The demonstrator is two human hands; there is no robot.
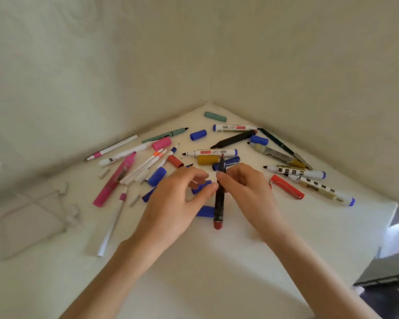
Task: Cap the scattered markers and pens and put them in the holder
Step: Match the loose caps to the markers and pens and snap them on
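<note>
Two hands are meeting over the white worktop (217, 268).
The right hand (244, 183) is pinching a dark marker (219, 203) in a narrow grip mid-worktop, red end nearest; the left hand (177, 199), fingers curled, is touching its barrel, and I cannot tell its grip.

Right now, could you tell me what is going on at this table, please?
A person is tidying loose pens on a white table. Their right hand grips a dark marker with a red end. The left hand is curled right beside it; whether it holds a cap is too blurred to tell. Markers, pens and loose caps lie scattered toward the corner, among them a blue cap and a pink marker. The clear holder stands at the left.
</note>
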